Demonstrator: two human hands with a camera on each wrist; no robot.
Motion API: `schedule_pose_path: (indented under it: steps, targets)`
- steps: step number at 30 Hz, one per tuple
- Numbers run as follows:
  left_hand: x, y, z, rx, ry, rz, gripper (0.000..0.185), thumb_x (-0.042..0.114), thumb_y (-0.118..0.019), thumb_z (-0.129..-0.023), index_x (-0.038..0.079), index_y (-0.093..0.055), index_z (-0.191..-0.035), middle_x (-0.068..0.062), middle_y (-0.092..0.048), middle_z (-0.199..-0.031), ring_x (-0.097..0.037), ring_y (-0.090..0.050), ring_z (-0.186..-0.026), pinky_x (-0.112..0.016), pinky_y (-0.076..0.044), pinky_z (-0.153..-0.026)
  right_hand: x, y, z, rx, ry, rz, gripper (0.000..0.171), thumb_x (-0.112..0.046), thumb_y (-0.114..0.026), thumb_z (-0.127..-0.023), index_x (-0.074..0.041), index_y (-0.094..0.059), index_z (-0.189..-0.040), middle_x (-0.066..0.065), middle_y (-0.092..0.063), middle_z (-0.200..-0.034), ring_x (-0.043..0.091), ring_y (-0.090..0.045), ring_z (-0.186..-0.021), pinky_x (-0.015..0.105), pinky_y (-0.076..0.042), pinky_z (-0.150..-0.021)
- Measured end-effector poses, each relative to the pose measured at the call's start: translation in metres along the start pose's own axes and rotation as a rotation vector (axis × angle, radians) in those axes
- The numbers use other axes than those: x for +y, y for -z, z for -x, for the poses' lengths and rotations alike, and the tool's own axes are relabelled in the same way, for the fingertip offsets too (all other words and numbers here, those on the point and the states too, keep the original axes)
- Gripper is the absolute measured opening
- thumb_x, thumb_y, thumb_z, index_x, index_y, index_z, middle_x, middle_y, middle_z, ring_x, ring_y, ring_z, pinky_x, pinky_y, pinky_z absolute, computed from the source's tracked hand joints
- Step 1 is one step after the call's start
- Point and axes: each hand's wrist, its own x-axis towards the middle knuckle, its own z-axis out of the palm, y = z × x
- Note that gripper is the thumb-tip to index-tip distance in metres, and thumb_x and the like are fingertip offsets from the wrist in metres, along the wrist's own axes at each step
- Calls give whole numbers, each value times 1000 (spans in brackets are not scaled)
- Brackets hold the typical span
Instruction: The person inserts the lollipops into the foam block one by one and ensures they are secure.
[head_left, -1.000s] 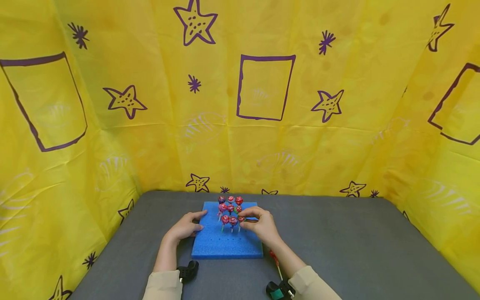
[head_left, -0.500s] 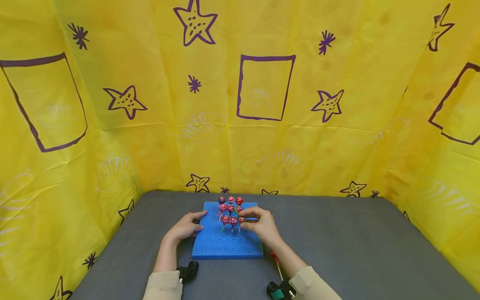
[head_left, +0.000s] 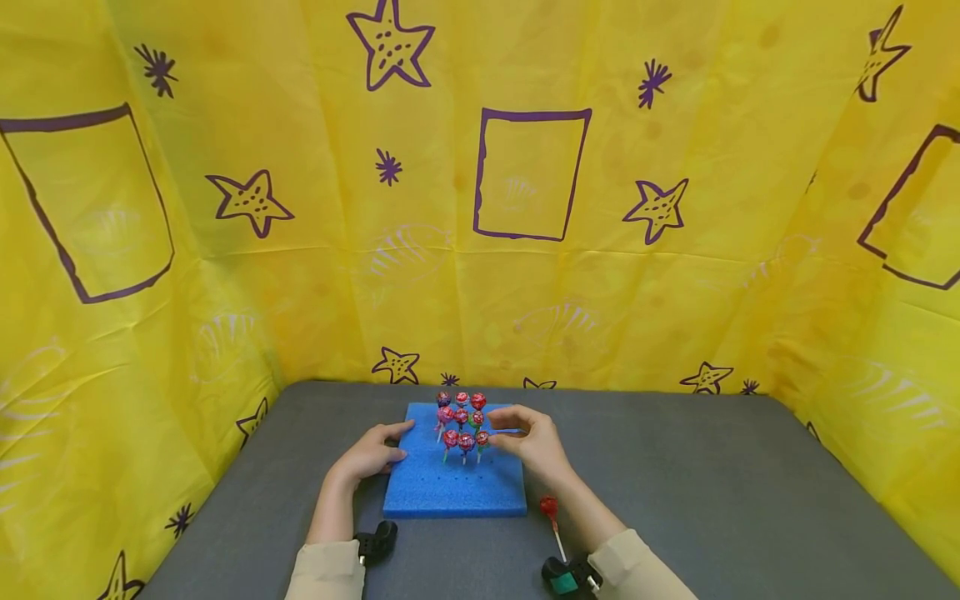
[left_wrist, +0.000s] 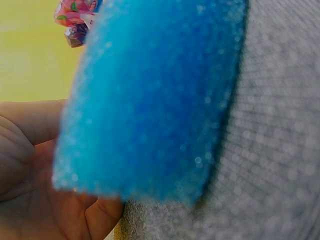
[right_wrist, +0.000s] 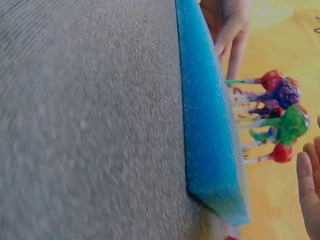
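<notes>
Several wrapped lollipops (head_left: 467,442) stand upright in rows in a blue foam board (head_left: 420,492), their sticks in its top. At the board's left edge, my left hand (head_left: 366,455) rests with thumb and forefinger spread on it; the foam fills much of the left wrist view, with part of that hand (left_wrist: 25,165) behind it. My right hand (head_left: 538,440) is beside the nearest row's right-hand lollipop (head_left: 482,438), thumb and forefinger parted with nothing between them. In the right wrist view, a gap separates its fingers (right_wrist: 307,182) from the lollipop heads.
On the grey table (head_left: 675,492), a red lollipop (head_left: 550,507) lies right of the board's near corner, beside my right forearm. Small holes (head_left: 453,478) run across the foam in front of the standing lollipops. A yellow patterned curtain (head_left: 525,325) encloses the table's back and sides.
My right thumb and forefinger have let go of the front row's right-hand lollipop and drawn back a little to the right. That lollipop stays upright; my left hand has not moved.
</notes>
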Motion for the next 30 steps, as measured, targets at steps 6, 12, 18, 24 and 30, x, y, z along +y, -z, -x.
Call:
schedule_pose_path:
  steps: [6, 12, 18, 24, 30]
  targets:
    - [-1, 0, 0, 4, 4, -6, 55, 6, -62, -91, 9, -51, -144, -25, -50, -134, -34, -51, -110, -38, -55, -79, 0, 11, 2, -5, 16, 53, 30, -4, -76, -82, -4, -72, -112, 25, -70, -116, 29, -69, -105, 23, -57, -85]
    - [-2, -2, -2, 5, 5, -9, 55, 7, -62, -91, 10, -51, -144, -26, -49, -136, -34, -51, -111, -40, -56, -81, 4, 27, 6, -20, 4, 87, 33, -4, -76, -82, 0, -70, -114, 26, -69, -116, 34, -69, -103, 21, -57, -83]
    - [-2, -2, -3, 3, 9, -5, 55, 6, -62, -91, 10, -51, -145, -25, -50, -135, -33, -51, -111, -40, -56, -81, 6, 44, 14, -57, -17, 114, 33, -6, -74, -84, 3, -67, -115, 27, -69, -115, 23, -70, -95, 17, -55, -78]
    - [-2, -1, -3, 1, 17, -6, 56, 7, -62, -91, 10, -50, -145, -25, -49, -135, -34, -51, -112, -41, -57, -83, 18, 57, 18, -85, -38, 128, 33, -9, -73, -86, 4, -67, -116, 26, -69, -114, 18, -70, -92, 18, -55, -78]
    - [0, 0, -2, -5, 20, -9, 56, 7, -62, -91, 10, -50, -145, -25, -49, -136, -34, -52, -111, -39, -56, -81, 24, 68, 22, -143, -36, 140, 33, -8, -73, -86, 6, -66, -116, 29, -69, -113, 9, -68, -90, 18, -54, -79]
